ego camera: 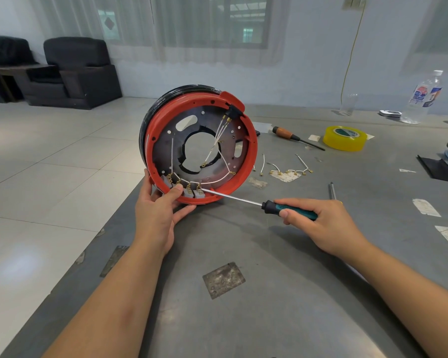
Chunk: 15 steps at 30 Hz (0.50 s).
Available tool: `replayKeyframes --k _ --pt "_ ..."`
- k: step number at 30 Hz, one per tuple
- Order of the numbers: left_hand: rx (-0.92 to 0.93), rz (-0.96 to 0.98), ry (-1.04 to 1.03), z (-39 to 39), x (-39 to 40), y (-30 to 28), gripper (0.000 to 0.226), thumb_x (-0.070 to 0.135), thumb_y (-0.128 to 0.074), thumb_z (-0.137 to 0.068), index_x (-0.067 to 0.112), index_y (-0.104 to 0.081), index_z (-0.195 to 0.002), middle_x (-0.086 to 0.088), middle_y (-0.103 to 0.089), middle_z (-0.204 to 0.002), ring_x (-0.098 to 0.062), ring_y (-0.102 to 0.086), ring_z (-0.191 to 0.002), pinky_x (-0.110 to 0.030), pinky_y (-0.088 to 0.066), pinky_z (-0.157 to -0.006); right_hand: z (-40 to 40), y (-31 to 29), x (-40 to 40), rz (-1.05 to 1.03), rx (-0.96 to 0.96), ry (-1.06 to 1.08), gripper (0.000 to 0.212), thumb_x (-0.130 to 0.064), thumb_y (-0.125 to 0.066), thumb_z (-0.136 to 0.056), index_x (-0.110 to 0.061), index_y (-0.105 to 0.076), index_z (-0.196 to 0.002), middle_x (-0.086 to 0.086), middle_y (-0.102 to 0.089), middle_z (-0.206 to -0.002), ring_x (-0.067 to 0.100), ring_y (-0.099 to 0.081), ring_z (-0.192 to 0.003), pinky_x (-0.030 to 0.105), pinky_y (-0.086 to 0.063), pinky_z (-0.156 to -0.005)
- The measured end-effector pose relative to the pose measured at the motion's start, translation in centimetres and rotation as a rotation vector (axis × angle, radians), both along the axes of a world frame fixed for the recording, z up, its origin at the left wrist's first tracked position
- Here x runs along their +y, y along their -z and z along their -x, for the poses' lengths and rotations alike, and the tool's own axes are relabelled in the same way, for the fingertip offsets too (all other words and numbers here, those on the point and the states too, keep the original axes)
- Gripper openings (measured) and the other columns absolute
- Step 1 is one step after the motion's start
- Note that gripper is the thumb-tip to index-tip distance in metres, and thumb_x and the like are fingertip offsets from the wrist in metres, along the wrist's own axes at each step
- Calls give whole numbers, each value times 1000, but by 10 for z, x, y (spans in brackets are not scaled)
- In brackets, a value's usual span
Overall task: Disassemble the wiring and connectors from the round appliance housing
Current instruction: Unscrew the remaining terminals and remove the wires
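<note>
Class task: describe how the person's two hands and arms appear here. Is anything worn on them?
Both the left hand and the right hand are bare: no gloves, rings, watch or bands show. The forearms are uncovered too, with no sleeve in view down to the frame's lower edge. Fingernails are short and unpainted.

There is a single view, from a wide-angle camera worn on the person's head, looking forward and down across the grey table (pixel 308 293). Both forearms enter from 6 o'clock, with the left hand (pixel 158 213) and right hand (pixel 321 223) close below the lens. The round housing (pixel 163 125) stands near, just above centre. Straight lines bow toward the edges; the armchairs (pixel 70 71) lie far off at 10 o'clock.
</note>
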<state>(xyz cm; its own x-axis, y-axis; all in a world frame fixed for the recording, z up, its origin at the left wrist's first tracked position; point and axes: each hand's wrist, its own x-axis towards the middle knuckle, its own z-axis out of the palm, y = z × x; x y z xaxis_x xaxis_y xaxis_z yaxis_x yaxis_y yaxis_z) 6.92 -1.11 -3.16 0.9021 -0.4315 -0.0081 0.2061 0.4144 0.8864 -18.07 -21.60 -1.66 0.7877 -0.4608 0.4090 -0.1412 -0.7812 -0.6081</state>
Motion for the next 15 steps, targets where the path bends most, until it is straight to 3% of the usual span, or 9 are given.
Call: replayKeyframes --k 5,9,15 --pt "4 -13 4 -1 0 0 74 -2 -67 -99 40 -47 -156 -7 -69 -135 -29 -79 -100 -47 -67 -76 1 -2 2 25 -2 12 26 -68 -55 -82 -68 -63 -107 -37 -70 -89 -5 -63 -85 4 -42 -63" --pt "-11 -43 3 -1 0 -1 73 -1 -67 -99 40 -47 -156 -7 -67 -139 -30 -79 -102 -51 -67 -81 2 -5 4 118 31 36 35 -69 -51 -84 -63 -61 -117 -46 -62 -92 -12 -59 -97 2 -41 -74" --pt "-3 -40 5 0 0 -1 71 -2 -66 -99 39 -48 -155 -9 -72 -130 -31 -79 -100 -52 -67 -80 4 -3 5 214 77 45 50 -64 -47 -89 -41 -67 -130 -17 -69 -92 6 -63 -86 18 -48 -76"
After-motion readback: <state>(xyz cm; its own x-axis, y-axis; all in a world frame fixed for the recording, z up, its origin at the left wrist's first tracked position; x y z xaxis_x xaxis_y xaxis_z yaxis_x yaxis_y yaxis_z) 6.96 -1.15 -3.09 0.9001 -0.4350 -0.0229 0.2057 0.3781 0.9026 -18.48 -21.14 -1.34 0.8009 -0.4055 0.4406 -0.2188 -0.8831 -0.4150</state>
